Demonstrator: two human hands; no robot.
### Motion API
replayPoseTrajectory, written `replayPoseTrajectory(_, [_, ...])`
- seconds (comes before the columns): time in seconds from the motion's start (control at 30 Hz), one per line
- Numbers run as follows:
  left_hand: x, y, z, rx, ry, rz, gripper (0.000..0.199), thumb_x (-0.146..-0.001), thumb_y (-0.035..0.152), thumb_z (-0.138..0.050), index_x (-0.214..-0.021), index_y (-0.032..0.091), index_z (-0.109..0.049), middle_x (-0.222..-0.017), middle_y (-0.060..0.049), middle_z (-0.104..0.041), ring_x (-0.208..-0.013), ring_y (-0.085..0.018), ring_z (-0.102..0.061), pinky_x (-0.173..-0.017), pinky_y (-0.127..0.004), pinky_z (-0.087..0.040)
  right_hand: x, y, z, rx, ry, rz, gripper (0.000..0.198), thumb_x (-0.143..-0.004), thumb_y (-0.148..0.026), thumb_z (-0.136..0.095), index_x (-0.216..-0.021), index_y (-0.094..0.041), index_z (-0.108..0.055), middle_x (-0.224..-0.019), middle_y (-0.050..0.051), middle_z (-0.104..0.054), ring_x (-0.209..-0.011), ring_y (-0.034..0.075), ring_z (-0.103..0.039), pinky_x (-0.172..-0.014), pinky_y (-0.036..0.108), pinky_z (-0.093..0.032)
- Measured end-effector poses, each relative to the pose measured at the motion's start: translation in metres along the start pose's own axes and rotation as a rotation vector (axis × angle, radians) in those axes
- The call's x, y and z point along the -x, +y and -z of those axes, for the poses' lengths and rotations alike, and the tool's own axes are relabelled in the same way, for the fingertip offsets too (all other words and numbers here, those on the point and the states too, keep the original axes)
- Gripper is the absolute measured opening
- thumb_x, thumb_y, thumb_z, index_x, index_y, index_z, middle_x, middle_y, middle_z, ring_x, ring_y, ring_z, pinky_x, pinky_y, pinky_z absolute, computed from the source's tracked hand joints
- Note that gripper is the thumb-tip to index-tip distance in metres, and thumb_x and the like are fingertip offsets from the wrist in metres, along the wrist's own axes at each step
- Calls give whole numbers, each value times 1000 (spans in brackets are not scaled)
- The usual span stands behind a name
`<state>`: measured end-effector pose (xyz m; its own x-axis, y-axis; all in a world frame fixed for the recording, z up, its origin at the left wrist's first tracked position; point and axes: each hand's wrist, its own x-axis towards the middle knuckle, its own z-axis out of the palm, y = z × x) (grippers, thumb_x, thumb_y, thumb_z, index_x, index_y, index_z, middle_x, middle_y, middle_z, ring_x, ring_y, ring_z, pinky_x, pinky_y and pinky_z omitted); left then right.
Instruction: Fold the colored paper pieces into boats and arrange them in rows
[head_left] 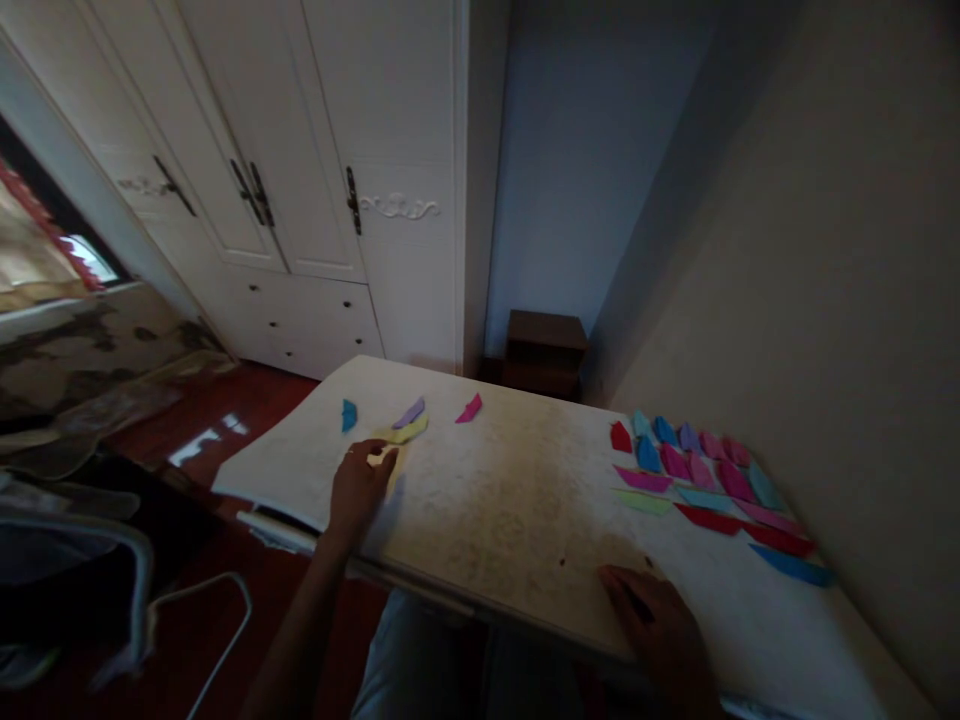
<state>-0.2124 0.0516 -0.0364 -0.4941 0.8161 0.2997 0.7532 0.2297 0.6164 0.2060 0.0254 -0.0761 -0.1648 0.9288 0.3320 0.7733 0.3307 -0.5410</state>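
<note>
My left hand [361,490] reaches over the far left part of the table, thumb and forefinger apart. Its fingertips are at the near end of a yellow folded paper boat [409,430]; I see nothing clearly held in it. Just behind that lies a lavender paper boat [409,412]. A blue paper boat [349,415] sits to the left, and a pink one [469,408] to the right. My right hand [660,620] rests at the table's near edge, fingers loosely bent and apart, with nothing visible in them.
Several coloured paper boats stand grouped at the table's right, among them a red one [620,437] and a blue one [791,565]. Small dark specks lie near my right hand. A white wardrobe [405,270], a brown cabinet [546,335] and a wall surround the table [510,500].
</note>
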Motion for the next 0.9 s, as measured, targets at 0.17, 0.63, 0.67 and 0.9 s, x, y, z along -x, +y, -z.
replayPoseTrajectory(0.17, [-35, -6, 1, -256, -167, 6, 46, -84, 48, -57, -119, 18, -61, -119, -14, -59, -94, -26, -64, -79, -35, -50, 3, 11, -6, 27, 6, -2, 59, -88, -69, -38, -86, -24, -76, -89, 8, -76, -81, 26, -70, -76, 41, -55])
replayPoseTrajectory(0.63, [-27, -21, 7, -178, -194, -272, 28, -88, 39, -56, -105, 19, -66, -105, -7, -66, -88, -21, -64, -82, -30, -49, 6, 19, -8, 130, 35, 81, 59, -89, -68, -35, -90, -25, -76, -89, 6, -76, -81, 25, -70, -75, 40, -57])
replayPoseTrajectory(0.67, [-23, -19, 11, -166, -186, -297, 30, -89, 41, -54, -106, 19, -66, -106, -7, -66, -84, -19, -65, -80, -30, -50, 6, 19, -8, 134, 43, 83, 59, -90, -68, -35, -90, -25, -76, -89, 6, -76, -81, 25, -70, -75, 40, -57])
replayPoseTrajectory(0.9, [0, 25, 15, -168, -133, -481, 36, -93, 47, -48, -112, 22, -66, -111, -8, -63, -74, -14, -64, -71, -27, -50, 6, 11, -7, 116, 70, 108, 55, -91, -64, -39, -90, -22, -75, -89, 8, -75, -80, 25, -69, -77, 40, -55])
